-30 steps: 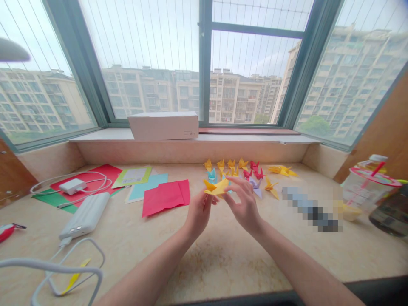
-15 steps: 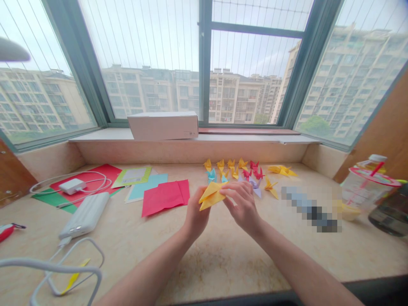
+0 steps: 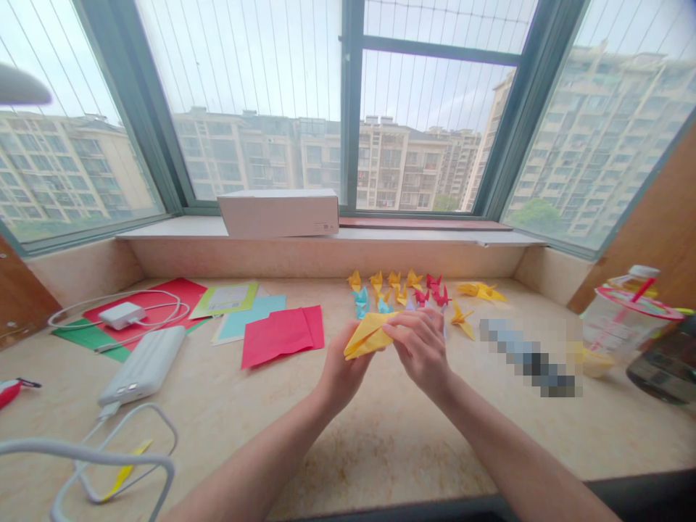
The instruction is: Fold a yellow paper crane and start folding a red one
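Note:
A folded yellow paper piece (image 3: 367,336) is held above the stone counter between both hands. My left hand (image 3: 344,368) grips it from below with fingers curled round it. My right hand (image 3: 420,346) pinches its right end with thumb and fingers pressed together. Just behind the hands stands a cluster of several small paper cranes (image 3: 402,288) in yellow, red, blue and lilac.
Coloured paper sheets (image 3: 283,334) lie to the left, with a white power bank (image 3: 143,365), a charger and cables (image 3: 120,315). A white box (image 3: 278,213) sits on the window sill. A plastic cup with a red straw (image 3: 625,319) stands at the right.
The yellow piece has gone from a spread, winged shape held higher to a flatter fold held lower. My right hand, open a second ago, now pinches its end.

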Available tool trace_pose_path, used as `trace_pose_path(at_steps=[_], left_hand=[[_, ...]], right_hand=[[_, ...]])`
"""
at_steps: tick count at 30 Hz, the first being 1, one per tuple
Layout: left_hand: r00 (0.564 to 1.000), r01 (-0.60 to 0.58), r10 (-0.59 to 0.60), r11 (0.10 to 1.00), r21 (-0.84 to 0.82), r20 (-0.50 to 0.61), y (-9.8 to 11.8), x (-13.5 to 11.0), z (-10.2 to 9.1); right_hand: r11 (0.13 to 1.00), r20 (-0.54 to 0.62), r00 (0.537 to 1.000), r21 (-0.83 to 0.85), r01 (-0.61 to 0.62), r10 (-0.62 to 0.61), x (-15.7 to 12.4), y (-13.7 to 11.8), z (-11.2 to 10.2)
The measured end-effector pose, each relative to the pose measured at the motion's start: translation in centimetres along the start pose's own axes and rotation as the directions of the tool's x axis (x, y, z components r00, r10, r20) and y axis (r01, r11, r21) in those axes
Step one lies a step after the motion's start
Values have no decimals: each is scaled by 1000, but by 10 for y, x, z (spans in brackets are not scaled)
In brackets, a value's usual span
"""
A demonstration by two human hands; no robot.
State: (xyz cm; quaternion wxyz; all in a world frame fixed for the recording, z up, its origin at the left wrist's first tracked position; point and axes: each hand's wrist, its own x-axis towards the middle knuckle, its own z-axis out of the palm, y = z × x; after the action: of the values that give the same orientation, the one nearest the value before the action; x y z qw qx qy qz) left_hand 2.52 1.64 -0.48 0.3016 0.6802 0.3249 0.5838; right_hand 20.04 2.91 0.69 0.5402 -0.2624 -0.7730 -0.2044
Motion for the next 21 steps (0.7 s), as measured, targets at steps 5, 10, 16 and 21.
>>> trace_pose_path(at_steps=[5,10,16,21], left_hand=[[999,13,-15,999,-40,-31,-1,1,1],[995,3,-9,998,-61,-98,-3,3,0],[997,-15,12,999,-36,-81,1,-3,1],[999,-15,13,999,-44,-47,7,-6,4]], right_hand=[[999,5,999,-17,-36,36,-1,0,2],[998,-6,999,-16,-54,54,1,-1,4],[999,-54,998,-44,-22,20,-1,0,0],[1000,-70,998,-24,-4,3,-4,2,-1]])
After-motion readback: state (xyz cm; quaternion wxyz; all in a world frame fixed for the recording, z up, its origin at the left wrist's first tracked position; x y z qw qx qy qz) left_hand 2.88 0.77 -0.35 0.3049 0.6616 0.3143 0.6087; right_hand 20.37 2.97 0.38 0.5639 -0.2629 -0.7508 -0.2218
